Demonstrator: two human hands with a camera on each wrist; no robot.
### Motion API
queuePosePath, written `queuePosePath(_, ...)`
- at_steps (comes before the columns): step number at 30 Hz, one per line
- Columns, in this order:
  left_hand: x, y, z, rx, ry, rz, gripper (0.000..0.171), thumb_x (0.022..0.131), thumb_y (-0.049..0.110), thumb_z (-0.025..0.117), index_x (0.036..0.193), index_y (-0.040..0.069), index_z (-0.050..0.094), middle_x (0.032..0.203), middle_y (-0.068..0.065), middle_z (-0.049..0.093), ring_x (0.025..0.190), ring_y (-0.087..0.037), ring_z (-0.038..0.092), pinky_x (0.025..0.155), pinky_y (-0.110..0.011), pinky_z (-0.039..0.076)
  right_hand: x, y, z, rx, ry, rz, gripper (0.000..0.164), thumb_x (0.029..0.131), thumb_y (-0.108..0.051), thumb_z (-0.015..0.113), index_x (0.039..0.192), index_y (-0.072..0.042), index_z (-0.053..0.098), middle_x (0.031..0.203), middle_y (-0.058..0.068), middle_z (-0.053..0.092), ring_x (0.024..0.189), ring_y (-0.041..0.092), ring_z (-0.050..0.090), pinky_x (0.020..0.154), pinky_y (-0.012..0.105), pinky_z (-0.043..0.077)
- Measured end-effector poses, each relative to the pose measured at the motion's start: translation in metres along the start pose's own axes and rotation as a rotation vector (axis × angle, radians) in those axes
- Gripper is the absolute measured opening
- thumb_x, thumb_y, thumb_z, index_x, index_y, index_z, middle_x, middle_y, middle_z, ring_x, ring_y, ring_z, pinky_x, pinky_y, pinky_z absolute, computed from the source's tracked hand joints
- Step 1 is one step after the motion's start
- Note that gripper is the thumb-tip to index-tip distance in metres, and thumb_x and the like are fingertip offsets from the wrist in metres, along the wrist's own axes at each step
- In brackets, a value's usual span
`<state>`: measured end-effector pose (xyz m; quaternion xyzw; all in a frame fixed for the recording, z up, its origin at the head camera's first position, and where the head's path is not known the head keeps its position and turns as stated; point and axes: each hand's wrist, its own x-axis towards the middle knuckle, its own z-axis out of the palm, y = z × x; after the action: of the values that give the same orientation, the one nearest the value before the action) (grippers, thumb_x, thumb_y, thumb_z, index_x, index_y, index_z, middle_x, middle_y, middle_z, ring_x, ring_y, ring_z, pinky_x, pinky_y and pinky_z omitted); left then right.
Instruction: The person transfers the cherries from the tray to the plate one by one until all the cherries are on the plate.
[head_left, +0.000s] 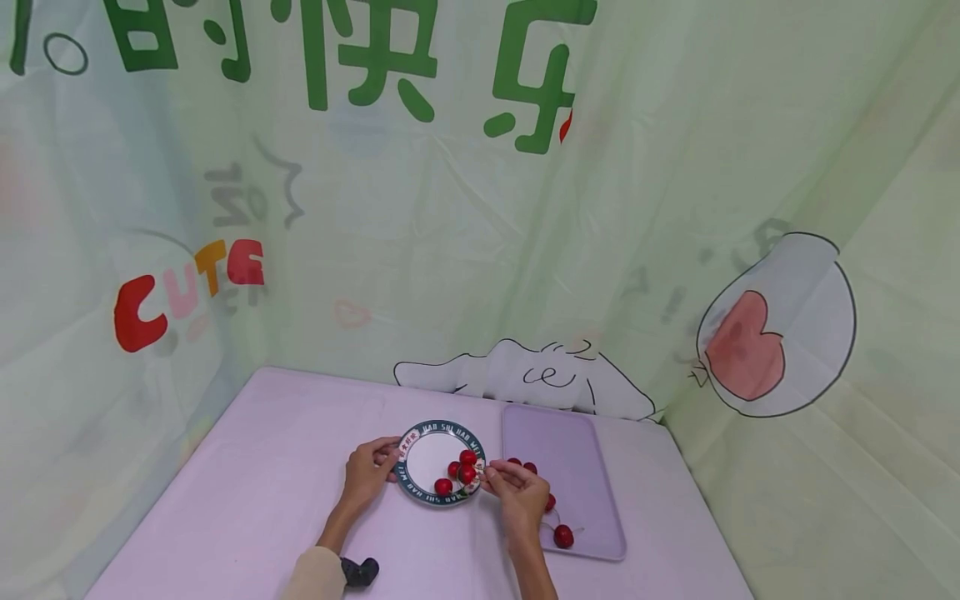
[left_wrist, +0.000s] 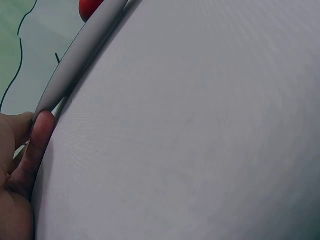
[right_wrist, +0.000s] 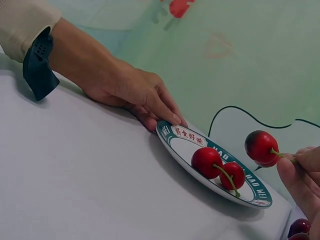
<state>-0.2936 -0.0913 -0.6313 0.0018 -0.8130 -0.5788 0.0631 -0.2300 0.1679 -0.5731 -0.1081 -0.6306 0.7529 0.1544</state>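
Observation:
My left hand [head_left: 366, 477] grips the left rim of a round white plate [head_left: 423, 458] with a dark green lettered border, thumb on top and fingers beneath. In the left wrist view the plate edge [left_wrist: 80, 57] shows between thumb and finger. Two red cherries [right_wrist: 206, 162] joined by green stems lie in the plate. With fingertips my right hand [head_left: 519, 493] pinches the green stem [right_wrist: 283, 155] of a pair of overlapping cherries [right_wrist: 261, 147], which hang above the plate's right side.
Right of the plate lies a flat lilac tray [head_left: 577, 454] with several dark red cherries, one cherry [head_left: 563, 536] near its front edge. A black wrist-worn device [head_left: 362, 572] sits at the left sleeve [head_left: 318, 573]. Printed curtains [head_left: 450, 250] enclose the lilac table [head_left: 300, 417].

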Motion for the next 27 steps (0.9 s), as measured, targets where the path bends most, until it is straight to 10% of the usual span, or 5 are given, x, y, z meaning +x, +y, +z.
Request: queuePosePath(27,0.003,-0.005,0.0,0.008,0.007,0.022,0.033,0.106,0.007,0.069,0.14,0.005,0.073,0.106,-0.01,0.072,0.066,-0.01,0.069,0.062,-0.019,0.057,-0.006,0.002,0.023,-0.028,-0.087,-0.001,0.03,0.093,0.004,0.082,0.117,0.02,0.073,0.101,0.031,0.08,0.076,0.024,0.083,0.075,0.035,0.068)
